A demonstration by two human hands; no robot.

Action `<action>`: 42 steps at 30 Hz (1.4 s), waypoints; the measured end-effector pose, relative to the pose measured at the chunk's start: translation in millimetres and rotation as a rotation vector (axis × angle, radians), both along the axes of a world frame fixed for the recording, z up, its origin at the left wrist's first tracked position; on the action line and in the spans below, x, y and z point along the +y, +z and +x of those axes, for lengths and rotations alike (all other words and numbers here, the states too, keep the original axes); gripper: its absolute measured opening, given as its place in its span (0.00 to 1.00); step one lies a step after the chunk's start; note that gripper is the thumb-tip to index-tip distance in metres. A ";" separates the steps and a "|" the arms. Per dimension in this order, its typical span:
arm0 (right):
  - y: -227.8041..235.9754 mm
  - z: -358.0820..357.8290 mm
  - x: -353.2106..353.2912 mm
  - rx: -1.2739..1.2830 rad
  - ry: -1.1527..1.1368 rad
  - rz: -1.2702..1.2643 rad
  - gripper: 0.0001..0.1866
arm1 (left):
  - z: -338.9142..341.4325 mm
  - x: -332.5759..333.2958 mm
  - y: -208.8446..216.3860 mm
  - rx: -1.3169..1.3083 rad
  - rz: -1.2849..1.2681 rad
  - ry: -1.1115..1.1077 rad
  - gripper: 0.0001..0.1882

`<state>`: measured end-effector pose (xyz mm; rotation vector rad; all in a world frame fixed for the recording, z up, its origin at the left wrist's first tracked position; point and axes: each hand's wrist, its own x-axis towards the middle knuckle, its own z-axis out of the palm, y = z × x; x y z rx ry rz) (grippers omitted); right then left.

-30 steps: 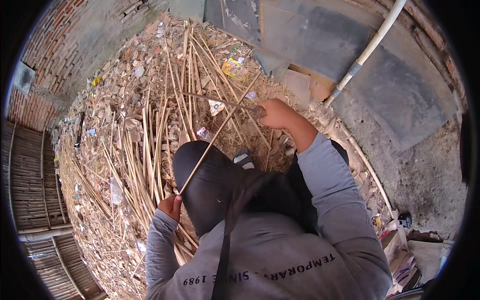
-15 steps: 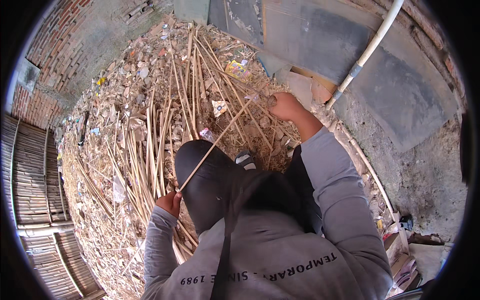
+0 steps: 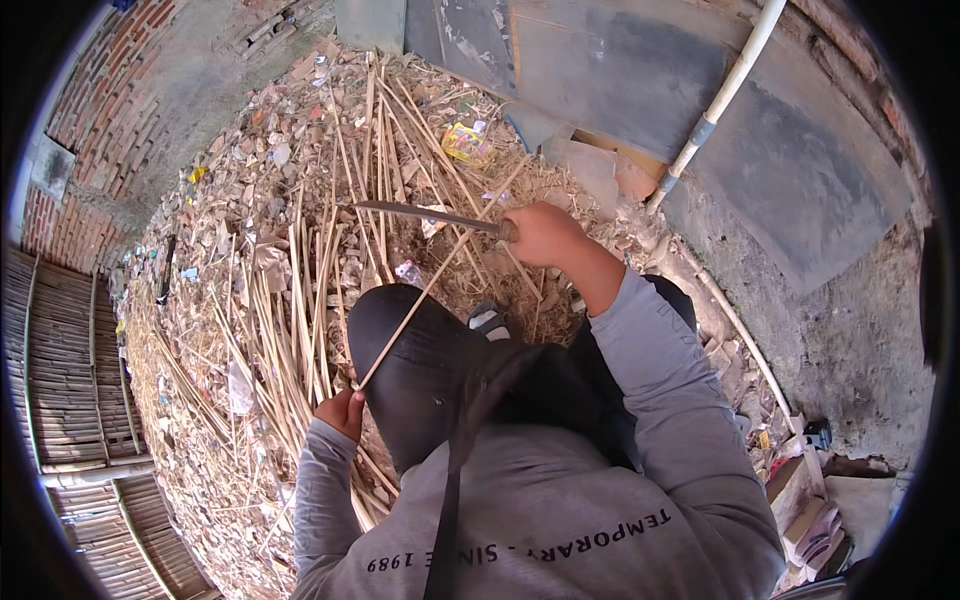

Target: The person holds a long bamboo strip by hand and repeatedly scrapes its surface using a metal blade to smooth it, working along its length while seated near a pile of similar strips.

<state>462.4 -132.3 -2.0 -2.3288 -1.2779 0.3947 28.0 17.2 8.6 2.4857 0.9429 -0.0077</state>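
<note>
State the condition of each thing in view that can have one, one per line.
knife: blade bare, crossing the held stick in view; contact unclear
held stick: aslant, lower end gripped
left hand: closed on the held stick
right hand: closed around the knife handle
loose sticks: lying untied
yellow packet: lying flat; open or sealed, cannot tell
sandal: worn

Littered ground (image 3: 185, 450), brick wall (image 3: 105, 110) at its far left corner, bamboo wall (image 3: 60, 350) along its left edge, grey boards (image 3: 630, 65) along its far edge, pale pole (image 3: 738, 80) slanting before them, stained wall (image 3: 840, 350) along the ground's right edge, soft light.
</note>
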 end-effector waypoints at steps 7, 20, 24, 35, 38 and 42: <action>-25.6 50.7 -14.9 0.143 -0.269 0.009 0.19 | 8.5 1.1 5.8 0.010 0.024 -0.019 0.23; -16.6 44.5 -8.7 0.124 -0.174 -0.051 0.18 | 10.7 0.8 17.2 0.021 -0.103 0.019 0.24; 1.8 -1.0 1.2 0.031 0.003 -0.100 0.15 | 1.4 9.0 12.3 0.022 -0.215 0.043 0.25; -14.1 8.9 7.2 0.022 -0.005 -0.039 0.14 | 6.6 11.4 27.3 0.105 -0.158 0.024 0.27; 2.7 -23.8 6.5 0.014 0.144 -0.105 0.14 | 6.1 10.5 22.6 0.086 -0.162 0.010 0.27; -26.9 6.6 0.9 0.085 0.000 0.014 0.14 | 11.8 14.6 21.7 0.062 -0.114 -0.069 0.26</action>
